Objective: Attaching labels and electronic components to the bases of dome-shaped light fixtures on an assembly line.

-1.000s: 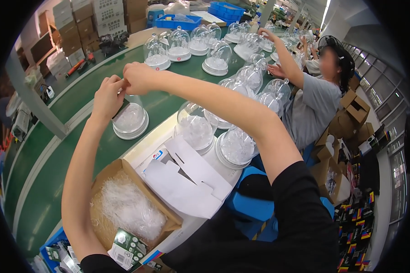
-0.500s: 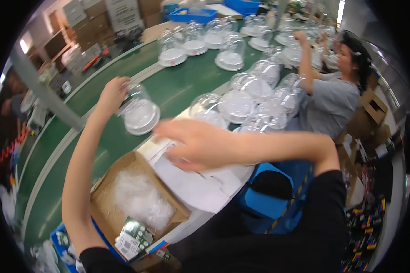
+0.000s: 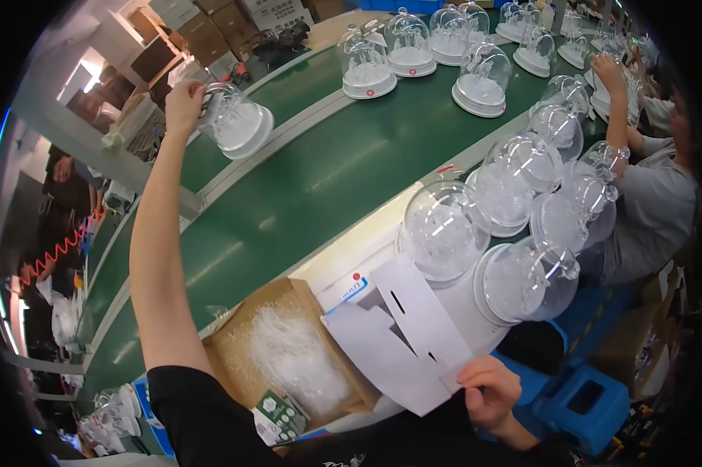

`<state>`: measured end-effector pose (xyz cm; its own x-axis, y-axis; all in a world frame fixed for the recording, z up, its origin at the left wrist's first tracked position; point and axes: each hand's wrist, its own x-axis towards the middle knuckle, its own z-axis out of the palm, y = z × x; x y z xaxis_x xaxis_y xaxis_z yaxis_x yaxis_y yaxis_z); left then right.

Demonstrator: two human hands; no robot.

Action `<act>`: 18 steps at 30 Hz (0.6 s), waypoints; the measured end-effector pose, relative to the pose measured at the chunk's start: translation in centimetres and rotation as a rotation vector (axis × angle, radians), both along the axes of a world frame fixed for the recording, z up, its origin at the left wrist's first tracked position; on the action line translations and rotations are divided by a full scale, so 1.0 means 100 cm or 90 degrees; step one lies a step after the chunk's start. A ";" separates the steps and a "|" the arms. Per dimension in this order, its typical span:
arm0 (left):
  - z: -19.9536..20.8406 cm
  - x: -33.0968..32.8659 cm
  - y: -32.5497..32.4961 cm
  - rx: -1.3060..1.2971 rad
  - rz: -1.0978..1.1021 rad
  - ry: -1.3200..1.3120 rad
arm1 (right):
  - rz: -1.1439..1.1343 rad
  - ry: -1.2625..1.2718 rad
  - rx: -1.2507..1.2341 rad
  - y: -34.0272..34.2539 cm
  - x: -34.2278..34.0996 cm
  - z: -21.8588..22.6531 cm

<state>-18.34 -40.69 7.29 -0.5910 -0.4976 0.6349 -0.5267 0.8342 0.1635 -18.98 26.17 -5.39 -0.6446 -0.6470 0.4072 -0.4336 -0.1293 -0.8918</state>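
Note:
At the far left, my left hand [image 3: 185,107] grips the top of a clear dome with a white round base [image 3: 246,128]. The dome hangs tilted near the belt's far rail, its base turned to the right. Near the front edge of the work surface, my right hand [image 3: 491,391] is closed with its fingertips on the corner of a flat white die-cut card [image 3: 401,342]. The card has slots and folded flaps. Left of the card sits an open cardboard box [image 3: 339,342] with clear, stringy plastic [image 3: 293,354] inside and a green and white small box [image 3: 281,416] at its near corner.
Several domes [image 3: 444,231] crowd the white surface on my right. More domes [image 3: 366,70] stand along the green belt [image 3: 304,187]. A co-worker in a grey sleeve [image 3: 654,175] sits at the right, one arm raised. A blue stool [image 3: 584,405] is below the table.
My left hand has lifted the dome off the belt toward the far rail. My right hand has moved down and right to the card's corner. The card now stands partly raised; the view has shifted left.

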 end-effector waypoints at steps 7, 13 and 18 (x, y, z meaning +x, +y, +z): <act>-0.081 -0.001 -0.091 -0.053 0.135 0.037 | -0.177 -0.025 0.062 -0.015 0.003 -0.008; -0.087 -0.007 -0.142 -0.036 0.135 0.076 | -0.250 -0.077 0.084 -0.024 0.007 -0.008; -0.099 0.018 -0.146 0.201 0.100 -0.030 | -0.239 -0.108 0.070 -0.022 0.010 -0.008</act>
